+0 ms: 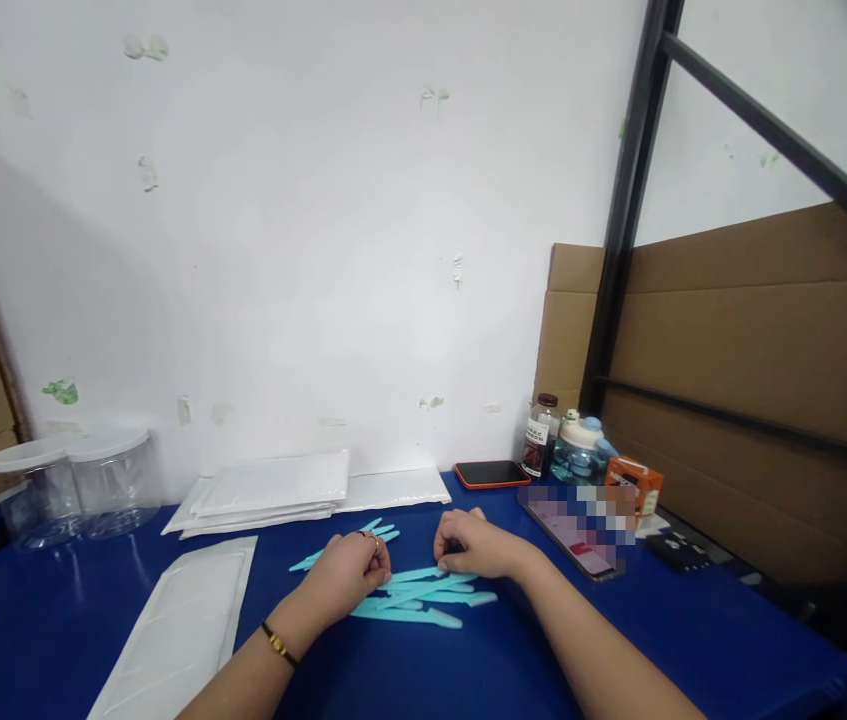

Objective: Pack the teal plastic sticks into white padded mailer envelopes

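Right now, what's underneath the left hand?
Turquoise sticks show on both sides of the left hand, on the blue table. What lies directly beneath the palm and fingers is covered, so how many sticks run under there can't be told.

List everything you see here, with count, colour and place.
turquoise sticks: several, overlapping, around and between the hands
white flat packets: several by the wall, one front left
clear jars: two, white lids, far left
phone: one, black with orange-red edge, back
bottle: one, brown cap, back right
jug: one, bluish, pale lid, beside the bottle
box: one, orange, right
flat device: one, pinkish, partly pixelated, right
tabletop: one, blue
cardboard: brown, both sides
metal frame: one, black, right
wall: white, behind
left hand: one, ring, over sticks
right hand: one, at the sticks
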`<state>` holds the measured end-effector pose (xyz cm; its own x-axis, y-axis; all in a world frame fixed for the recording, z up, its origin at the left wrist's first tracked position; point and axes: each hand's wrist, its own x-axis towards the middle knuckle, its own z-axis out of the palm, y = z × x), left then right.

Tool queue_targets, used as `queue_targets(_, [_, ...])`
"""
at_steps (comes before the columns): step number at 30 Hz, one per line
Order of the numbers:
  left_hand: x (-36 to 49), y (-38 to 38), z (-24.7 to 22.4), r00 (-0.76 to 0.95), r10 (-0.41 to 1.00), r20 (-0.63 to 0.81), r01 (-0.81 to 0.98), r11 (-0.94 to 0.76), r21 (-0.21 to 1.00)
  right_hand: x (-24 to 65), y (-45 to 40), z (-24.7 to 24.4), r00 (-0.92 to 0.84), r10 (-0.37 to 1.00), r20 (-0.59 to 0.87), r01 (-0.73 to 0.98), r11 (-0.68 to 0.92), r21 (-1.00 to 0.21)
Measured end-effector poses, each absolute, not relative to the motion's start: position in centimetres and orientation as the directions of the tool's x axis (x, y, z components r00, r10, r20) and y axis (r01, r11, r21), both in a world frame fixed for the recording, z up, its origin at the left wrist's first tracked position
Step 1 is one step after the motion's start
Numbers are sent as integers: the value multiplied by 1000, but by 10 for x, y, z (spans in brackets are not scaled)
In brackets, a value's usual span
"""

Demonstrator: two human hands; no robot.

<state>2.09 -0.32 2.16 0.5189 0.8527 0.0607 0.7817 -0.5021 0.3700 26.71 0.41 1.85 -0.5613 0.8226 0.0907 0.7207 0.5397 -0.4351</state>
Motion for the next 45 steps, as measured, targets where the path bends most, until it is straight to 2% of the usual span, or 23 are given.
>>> queue_targets(6, [21,-4,20,446,891,83,835,-448,320,268,3,19,-540,837,87,736,520,-434])
queue_targets(9, [21,-4,19,454,884,109,818,-462,343,267,3,17,-529,843,97,739,514,-435])
queue_targets(14, [21,-2,16,444,894,57,825,-432,365,260,4,12,-536,837,106,733,524,-434])
queue_targets(19, [17,0,16,419,904,89,816,-417,400,262,3,14,-554,826,106,724,540,-429])
queue_targets(22, [15,3,12,439,897,53,796,-416,439,262,2,14,-551,827,110,727,541,-422])
queue_targets(26, [16,5,11,440,898,20,803,-403,440,258,4,9,-488,858,160,742,504,-443])
queue_targets(30, [11,6,19,402,914,64,839,-395,375,265,12,6,-462,870,169,664,466,-585])
queue_targets(33, [-3,10,26,327,942,82,875,-334,350,283,18,9,-350,910,223,635,405,-658])
queue_targets(36, [-16,15,30,266,962,62,906,-271,324,301,21,14,-217,947,238,715,320,-621])
queue_targets(38, [-18,15,32,251,961,115,916,-275,293,306,19,17,-182,947,264,777,303,-551])
queue_targets(41, [-11,9,33,309,931,193,879,-357,316,301,12,22,-255,921,295,772,377,-511])
queue_targets(45, [4,-3,31,491,864,110,763,-487,425,282,2,23,-467,873,140,681,456,-573])
